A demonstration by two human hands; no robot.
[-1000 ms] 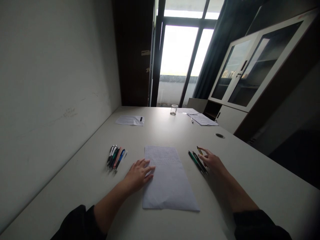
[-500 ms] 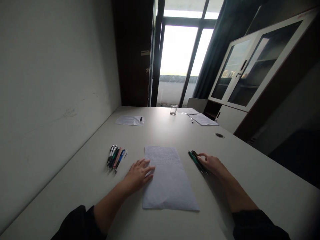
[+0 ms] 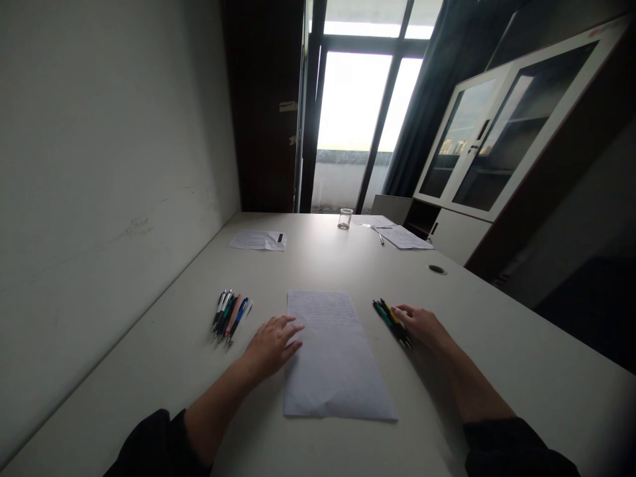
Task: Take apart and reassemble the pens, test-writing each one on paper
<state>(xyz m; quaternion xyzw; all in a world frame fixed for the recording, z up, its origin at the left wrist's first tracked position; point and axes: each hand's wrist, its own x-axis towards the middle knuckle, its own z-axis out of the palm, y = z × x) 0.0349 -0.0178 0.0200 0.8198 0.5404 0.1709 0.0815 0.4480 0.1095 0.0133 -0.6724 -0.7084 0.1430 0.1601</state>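
Note:
A white sheet of paper with lines of writing across its upper part lies on the table in front of me. My left hand rests at the sheet's left edge, fingers spread and holding nothing. To the right of the sheet, my right hand has its curled fingertips on a yellow and black pen. Beside that pen and nearly parallel to it lies a green pen; their lower ends sit close together. Left of my left hand is a group of several pens in white, green, pink and blue.
At the far end stand a clear glass, more papers with a pen, and another sheet on the left. A round cable hole is in the table at right. A wall borders the left side.
The pen at my right hand has shifted slightly, drawing closer to the green one, and its yellow side now shows. My left fingers have pulled back slightly to the left.

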